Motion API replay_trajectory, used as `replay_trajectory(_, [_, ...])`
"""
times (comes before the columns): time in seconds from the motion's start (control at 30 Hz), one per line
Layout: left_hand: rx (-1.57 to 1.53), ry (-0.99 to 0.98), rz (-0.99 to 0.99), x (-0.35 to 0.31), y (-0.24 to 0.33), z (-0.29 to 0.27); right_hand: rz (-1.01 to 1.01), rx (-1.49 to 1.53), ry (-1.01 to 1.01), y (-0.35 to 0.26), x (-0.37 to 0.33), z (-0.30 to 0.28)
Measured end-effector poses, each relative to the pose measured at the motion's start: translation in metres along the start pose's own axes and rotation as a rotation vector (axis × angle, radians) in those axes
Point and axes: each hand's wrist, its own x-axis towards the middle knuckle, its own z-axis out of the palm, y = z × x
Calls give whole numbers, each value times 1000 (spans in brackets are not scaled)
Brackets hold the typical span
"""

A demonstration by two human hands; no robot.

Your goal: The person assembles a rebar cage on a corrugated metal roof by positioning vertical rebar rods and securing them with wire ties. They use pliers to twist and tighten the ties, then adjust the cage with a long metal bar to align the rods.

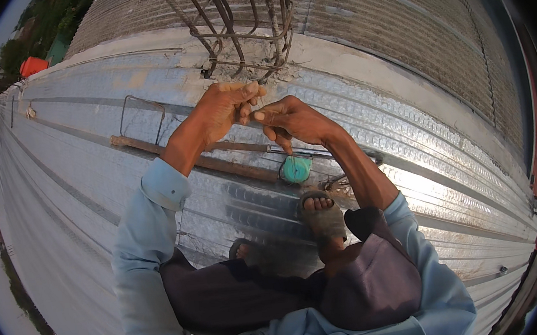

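My left hand (219, 112) and my right hand (294, 121) are close together in front of me, over the metal sheeting. Both have thumb and fingers pinched; whatever is between them is too small or thin to make out. Just below my right fingers is a small rounded teal case (296, 169), perhaps a tape measure; I cannot tell whether it hangs or rests. A long wooden handle (216, 166) lies slantwise under my forearms, with a thinner rod (240, 146) beside it. Beyond my hands, rusty rebar (229, 23) rises from rough concrete.
Ribbed silvery metal sheeting (72, 206) spreads all round my sandalled feet (322, 217). A bent wire frame (140, 112) lies left of my left forearm. A concrete ledge (396, 81) and corrugated grey roofing (390, 20) run behind. An orange container (33, 66) stands far left.
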Motion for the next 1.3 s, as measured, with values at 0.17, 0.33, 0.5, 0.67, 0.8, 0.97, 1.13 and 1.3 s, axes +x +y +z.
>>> replay_trajectory(0.17, [-87, -17, 0, 2, -4, -5, 19, -102, 49, -6, -5, 12])
replay_trajectory(0.33, [-90, -30, 102, 4, 3, -5, -27, -43, 48, -3, 0, 11])
replay_trajectory(0.5, [-199, 46, 239, 18, 3, 5, -124, 669, 310, 13, -3, 1])
replay_trajectory(0.67, [654, 311, 479, 32, 12, 14, -140, 379, 499, 10, -12, 1])
replay_trajectory(0.8, [296, 206, 240, 58, 2, 7, -29, 12, 702, 15, -4, -20])
replay_trajectory(0.97, [-305, 159, 110, 72, -1, 27, -32, 79, 733, 15, -10, -36])
replay_trajectory(1.13, [220, 417, 449, 81, -11, 22, -39, -11, 708, 22, 2, -34])
replay_trajectory(1.3, [578, 361, 472, 78, -16, 5, -36, -173, 706, 22, 10, -34])
